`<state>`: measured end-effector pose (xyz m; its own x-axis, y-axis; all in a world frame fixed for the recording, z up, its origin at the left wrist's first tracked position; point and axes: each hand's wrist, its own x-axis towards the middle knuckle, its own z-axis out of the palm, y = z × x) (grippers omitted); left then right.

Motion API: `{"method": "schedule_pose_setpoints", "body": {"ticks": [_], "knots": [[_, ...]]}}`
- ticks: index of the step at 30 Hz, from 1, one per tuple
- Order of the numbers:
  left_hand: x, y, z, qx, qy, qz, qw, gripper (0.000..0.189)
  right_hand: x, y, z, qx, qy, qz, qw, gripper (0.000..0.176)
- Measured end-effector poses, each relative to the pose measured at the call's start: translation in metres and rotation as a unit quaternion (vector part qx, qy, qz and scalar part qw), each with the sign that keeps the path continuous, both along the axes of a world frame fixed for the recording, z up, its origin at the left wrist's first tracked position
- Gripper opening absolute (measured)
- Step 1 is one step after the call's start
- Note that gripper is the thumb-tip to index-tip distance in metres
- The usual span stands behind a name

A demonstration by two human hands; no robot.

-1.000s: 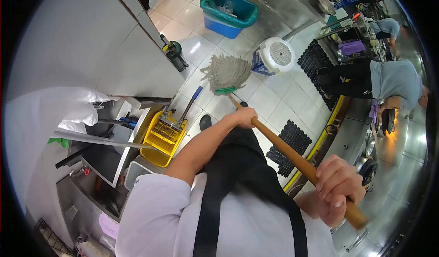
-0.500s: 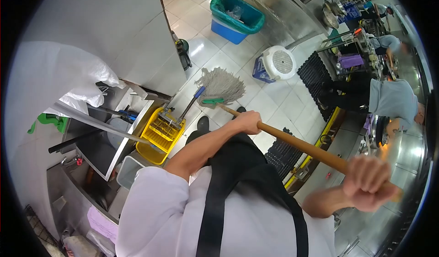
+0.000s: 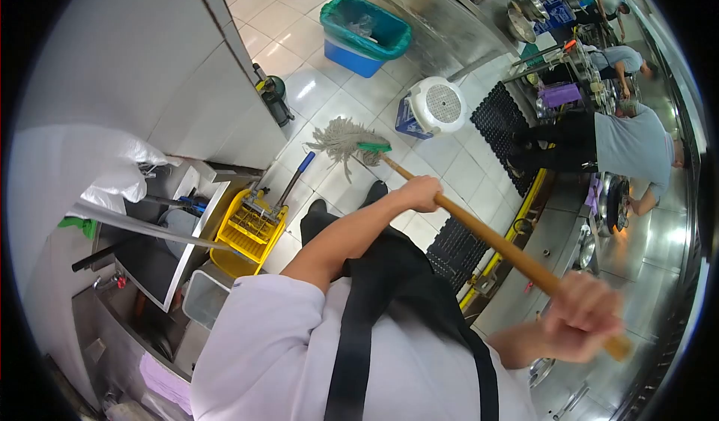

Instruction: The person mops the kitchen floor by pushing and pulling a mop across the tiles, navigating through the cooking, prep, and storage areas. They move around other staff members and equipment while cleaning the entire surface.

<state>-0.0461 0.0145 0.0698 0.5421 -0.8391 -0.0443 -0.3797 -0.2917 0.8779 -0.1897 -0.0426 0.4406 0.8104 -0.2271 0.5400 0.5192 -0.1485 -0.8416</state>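
Note:
My left hand point(image 3: 421, 194) is wrapped round the middle of a wooden mop handle point(image 3: 494, 241). Near the handle's top end, at the lower right, my right hand point(image 3: 586, 316) grips it too, a little blurred. The handle slants down to a green clamp and a grey string mop head point(image 3: 341, 140), which lies on the white tiled floor beyond my feet. To the left of the mop head stands a yellow mop wringer bucket point(image 3: 247, 230) with a blue-tipped lever.
A blue bin point(image 3: 352, 59) with a green liner and a white-lidded container point(image 3: 437, 105) stand ahead. Black mats point(image 3: 498, 133) lie on the floor at right. Co-workers point(image 3: 636, 144) stand by the stoves. A steel sink point(image 3: 142, 331) is at left.
The mop head has swung left and turned, its green clamp now on its right side. Both my hands still hold the handle, the right one slightly lower and further left. The view has shifted.

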Motion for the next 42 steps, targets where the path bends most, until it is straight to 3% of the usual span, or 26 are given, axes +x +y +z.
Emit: {"method": "schedule_pose_setpoints", "body": {"ticks": [2,6,10,13,17,19,23,26,29,35,42], "knots": [[0.002,0.0,-0.029,0.03,0.011,-0.044,0.999,0.014,-0.009,0.006,-0.035,0.023,-0.003,-0.036,0.999,0.046],[0.013,-0.02,-0.081,0.018,-0.095,-0.066,0.993,0.015,-0.032,0.006,-0.077,0.039,-0.039,-0.094,0.994,0.045],[0.069,-0.016,-0.113,0.169,-0.1,-0.134,0.971,0.017,-0.015,0.005,-0.151,0.049,-0.049,-0.133,0.989,0.043],[0.09,-0.026,-0.115,0.226,-0.13,-0.029,0.965,0.025,0.007,0.001,-0.166,0.051,-0.045,-0.148,0.987,0.044],[0.113,-0.032,-0.138,0.227,-0.071,0.132,0.962,0.031,0.044,0.006,-0.185,0.002,-0.056,-0.104,0.993,0.044],[0.138,-0.03,-0.144,0.218,-0.032,0.138,0.966,0.032,0.059,0.011,-0.204,-0.007,-0.048,-0.099,0.994,0.044],[0.154,-0.038,-0.124,0.149,0.009,0.178,0.973,0.032,0.095,-0.017,-0.21,0.024,-0.028,-0.116,0.993,0.037],[0.147,-0.058,-0.104,0.148,-0.076,0.197,0.966,0.035,0.097,-0.058,-0.197,0.052,-0.013,-0.111,0.992,0.034],[0.133,-0.076,-0.104,0.118,-0.058,0.169,0.977,0.03,0.084,-0.084,-0.179,0.104,-0.004,-0.073,0.992,0.031],[0.095,-0.027,-0.077,0.145,-0.058,0.18,0.971,0.027,0.056,-0.075,-0.169,0.146,0.001,-0.033,0.989,0.029],[0.07,0.038,-0.092,0.152,-0.035,0.262,0.952,0.024,0.052,-0.063,-0.18,0.183,0.03,0.024,0.982,0.027]]}}
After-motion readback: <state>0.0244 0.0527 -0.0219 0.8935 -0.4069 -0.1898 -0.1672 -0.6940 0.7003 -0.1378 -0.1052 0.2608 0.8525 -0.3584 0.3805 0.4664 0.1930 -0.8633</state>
